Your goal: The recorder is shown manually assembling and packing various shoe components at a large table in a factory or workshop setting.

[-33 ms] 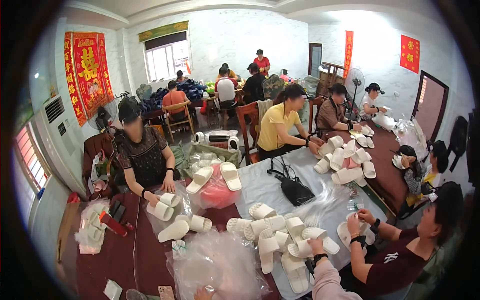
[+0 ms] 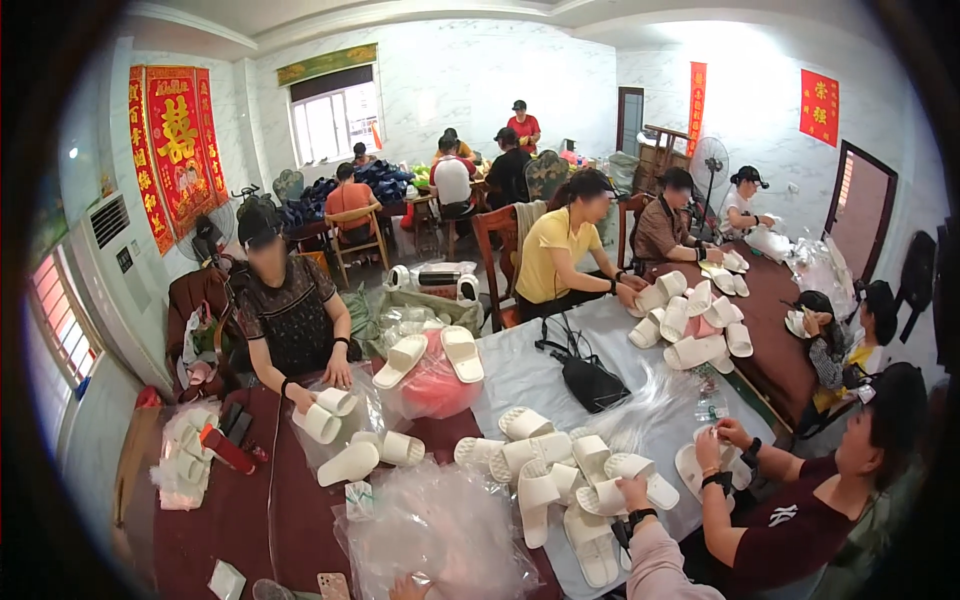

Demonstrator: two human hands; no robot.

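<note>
Fingers (image 2: 623, 486) of my right hand (image 2: 635, 495) bend onto the edge of a white slipper (image 2: 601, 498), touching it; from my remote post they are too small to tell whether they are clamped. Left hand (image 2: 408, 587) partly cut by the lower rim, at the near edge of a heap of clear plastic bags (image 2: 435, 525); I cannot tell how far its fingers are open. Largest first: brown table (image 2: 235, 525), part of it under a grey sheet (image 2: 497, 388). Beyond it, a greenish sack (image 2: 362, 318) with clear plastic bunched at its mouth. The bag heap near my left hand lies crumpled; I make out only layered film. Farther off, a pink-red bundle (image 2: 440, 392) in clear film, two slippers resting on top. At the table's left, a clear packet (image 2: 182, 490) with white slippers in or on it, I cannot tell which. A flat clear bag (image 2: 302, 438) lies across the table, under a slipper pair (image 2: 322, 422) that a co-worker's hand (image 2: 303, 398) touches. Black pouch (image 2: 592, 382) on the grey sheet, contents hidden. My slipper sits in a loose pile of white slippers (image 2: 537, 490), right of the bag heap, soles and straps overlapping. Smallest: a white box (image 2: 227, 579) and a phone (image 2: 331, 584) at the near edge.
</note>
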